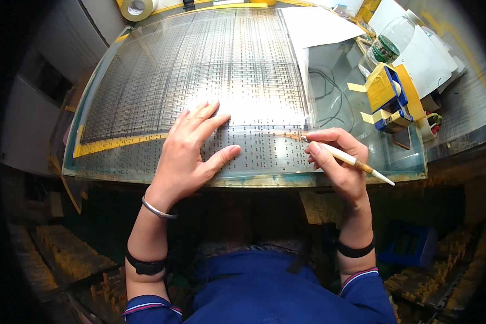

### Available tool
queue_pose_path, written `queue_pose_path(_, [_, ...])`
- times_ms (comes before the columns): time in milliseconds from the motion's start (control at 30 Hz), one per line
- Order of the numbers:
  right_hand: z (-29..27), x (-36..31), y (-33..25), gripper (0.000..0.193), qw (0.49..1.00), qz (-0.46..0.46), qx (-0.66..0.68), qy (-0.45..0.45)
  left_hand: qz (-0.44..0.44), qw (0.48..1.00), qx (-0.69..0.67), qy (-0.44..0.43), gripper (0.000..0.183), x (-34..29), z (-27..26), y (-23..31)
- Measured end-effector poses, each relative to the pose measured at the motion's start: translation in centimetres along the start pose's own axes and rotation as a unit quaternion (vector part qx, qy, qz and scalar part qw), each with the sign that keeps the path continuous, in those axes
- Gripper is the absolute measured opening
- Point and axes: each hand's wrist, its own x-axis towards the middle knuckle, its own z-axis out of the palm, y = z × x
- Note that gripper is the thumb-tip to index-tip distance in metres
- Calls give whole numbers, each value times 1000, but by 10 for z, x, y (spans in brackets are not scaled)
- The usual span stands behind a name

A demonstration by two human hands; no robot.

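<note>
The printed film point(200, 65) lies across the left and middle of the bench point(383, 154). Behind its far left corner is a tape roll point(146, 12); beside its far right corner lies paper point(319, 28). Right of the film is a cable point(333, 85), farther right two tape dispensers point(401, 98), and behind them a plastic bottle point(392, 43).

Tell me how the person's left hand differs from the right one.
Pose: the left hand lies palm down, fingers spread, on the dotted sheet; the right hand is curled.
Load: the left hand grips nothing, while the right hand holds a white pen-like tool.
Wrist: the left hand has a silver bangle at its wrist; the right hand has none.
Shared: both hands are bare.
</note>
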Motion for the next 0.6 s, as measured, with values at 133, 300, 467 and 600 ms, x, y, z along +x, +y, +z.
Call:
queue_pose_path(133, [17, 1, -9, 13, 1000, -1, -15, -26, -22, 999, -21, -31, 51, -2, -7, 4])
queue_pose_path(300, [23, 11, -1, 8, 996, 23, -54, -68, -8, 1000, -25, -3, 44, 0, -4, 3])
queue_pose_path(467, [27, 12, 2, 9, 996, 51, -53, -48, -31, 998, -36, -27, 46, -1, -8, 5])
queue_pose_path(600, [27, 11, 3, 8, 996, 27, -69, -44, -28, 998, -39, -27, 46, -1, -7, 4])
